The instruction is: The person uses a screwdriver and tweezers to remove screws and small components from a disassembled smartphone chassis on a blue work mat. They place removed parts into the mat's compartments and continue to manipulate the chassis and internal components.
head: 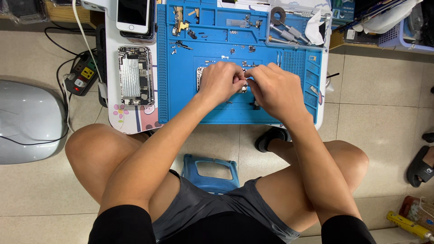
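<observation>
Seen from above, a seated person leans over a small white bench (323,110) covered by a blue work mat (181,90). Both hands meet at the middle of the mat over an opened phone (199,77), which lies flat and is mostly hidden beneath them. The left hand (221,81) is curled, its fingertips pinched together on something small at the phone's inner parts. The right hand (273,88) is curled the same way, fingertips touching the left hand's; what either pinches is too small to tell.

Tiny screws and metal parts (181,45) are scattered across the mat's upper half. A clear tray with screwdriver bits (289,31) sits at the mat's upper right. To the left of the mat lies a second phone body (134,76), open, with its circuit parts showing, and above it a white phone (133,16) lies screen up. A power strip (80,77) rests on the tiled floor to the left, and a blue stool (211,174) shows between the knees.

This looks like fine work inside the phone, fitting or freeing a small part. The next move likely calls for steady fingertips and keeping the loose screws undisturbed.
</observation>
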